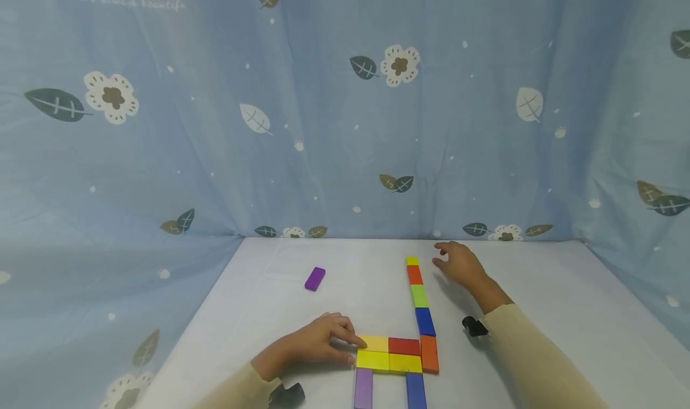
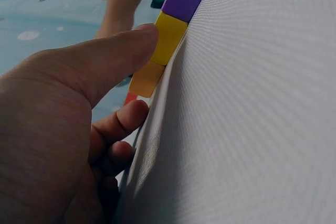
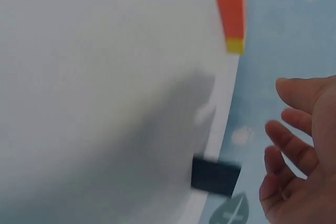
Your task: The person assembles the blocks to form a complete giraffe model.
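My left hand [image 1: 326, 338] lies beside the left end of a small group of coloured blocks, index finger at the pale yellow block [image 1: 374, 342]. In the left wrist view, its thumb overlaps the yellow block [image 2: 169, 38]. Next to the pale yellow block is a dark red block [image 1: 403, 346], with yellow blocks [image 1: 373, 360] below. A line of blocks runs away from the group: orange [image 1: 429, 354], blue [image 1: 424, 321], green [image 1: 419, 296], red [image 1: 414, 275] and a yellow end [image 1: 412, 260]. Holding nothing, my right hand [image 1: 460, 264] hovers right of that end, fingers loosely bent.
A purple block [image 1: 315, 278] lies apart on the white table [image 1: 269, 259]. Lilac [image 1: 363, 388] and blue [image 1: 416, 390] blocks extend towards me below the group. A patterned blue curtain [image 1: 323, 109] hangs behind. One dark rectangular shape [image 3: 215, 177] shows in the right wrist view.
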{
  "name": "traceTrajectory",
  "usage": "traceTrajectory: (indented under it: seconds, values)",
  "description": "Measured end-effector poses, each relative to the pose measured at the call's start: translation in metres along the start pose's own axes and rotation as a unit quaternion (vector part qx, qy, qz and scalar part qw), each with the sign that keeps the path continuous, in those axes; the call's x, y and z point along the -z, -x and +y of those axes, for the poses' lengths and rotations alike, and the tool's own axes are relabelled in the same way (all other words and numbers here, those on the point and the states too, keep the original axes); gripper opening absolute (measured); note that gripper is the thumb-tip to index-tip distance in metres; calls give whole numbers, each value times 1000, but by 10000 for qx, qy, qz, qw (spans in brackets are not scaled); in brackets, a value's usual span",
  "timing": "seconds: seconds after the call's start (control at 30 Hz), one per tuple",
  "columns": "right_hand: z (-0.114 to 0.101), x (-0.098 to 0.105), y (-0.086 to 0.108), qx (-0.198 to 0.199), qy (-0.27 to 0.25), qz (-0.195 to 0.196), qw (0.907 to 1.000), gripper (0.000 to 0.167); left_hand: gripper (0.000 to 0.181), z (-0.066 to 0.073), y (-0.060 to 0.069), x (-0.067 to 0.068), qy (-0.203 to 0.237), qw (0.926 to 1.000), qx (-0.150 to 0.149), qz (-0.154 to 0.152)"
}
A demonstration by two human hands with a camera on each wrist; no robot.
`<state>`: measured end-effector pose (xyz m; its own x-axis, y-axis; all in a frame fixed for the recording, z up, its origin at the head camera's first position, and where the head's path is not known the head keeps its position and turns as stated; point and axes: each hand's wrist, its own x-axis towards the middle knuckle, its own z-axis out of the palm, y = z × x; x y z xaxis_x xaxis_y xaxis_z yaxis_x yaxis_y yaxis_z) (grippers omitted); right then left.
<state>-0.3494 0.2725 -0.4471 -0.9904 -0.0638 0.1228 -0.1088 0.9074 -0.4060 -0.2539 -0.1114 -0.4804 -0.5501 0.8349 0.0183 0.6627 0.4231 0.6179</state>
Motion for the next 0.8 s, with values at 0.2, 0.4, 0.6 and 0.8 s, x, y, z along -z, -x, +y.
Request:
traceTrajectory:
  seconds: [0.2,0.4,0.6,0.8]
  values:
    - [24,16,11,-116,491,-8,9987,57,34,-1,1,-2,128,9999,104,0]
    - [41,23,15,-486,922,-419,9937,72,34,-1,1,-1,190,9998,32,41]
    - [41,27,13,-561,994,-749,9906,69,34,-1,1,-1,169,9998,-3,39]
    - [34,26,7,-417,1136,-1012,9875,38,34,-3,0,-2,7,10000,-85,31]
